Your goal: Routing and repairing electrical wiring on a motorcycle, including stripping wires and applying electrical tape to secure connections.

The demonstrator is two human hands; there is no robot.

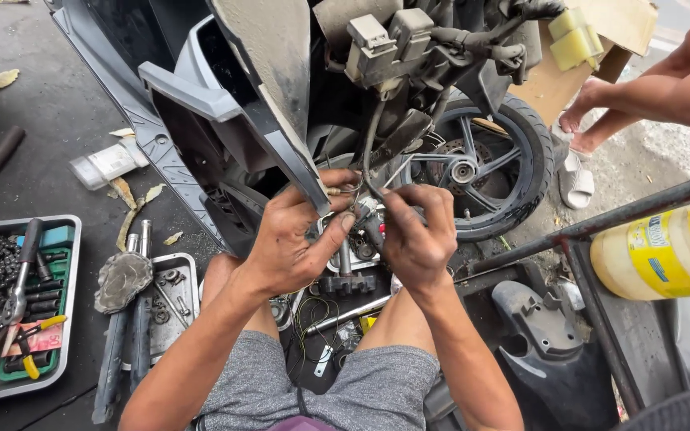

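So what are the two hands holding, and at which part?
Both the left hand and the right hand pinch the thin grey cable near its lower end, under the scooter's front; the exact grip point is hidden by fingers.

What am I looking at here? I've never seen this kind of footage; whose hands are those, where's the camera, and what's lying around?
The camera sits on a person's head, looking down over their knees. Their left hand and right hand pinch thin cables under a stripped scooter, beside its front wheel. On the ground left lie a tool tray with pliers, and a smaller parts tray. A yellowish jug rests at right. Another person's arms reach in at top right.
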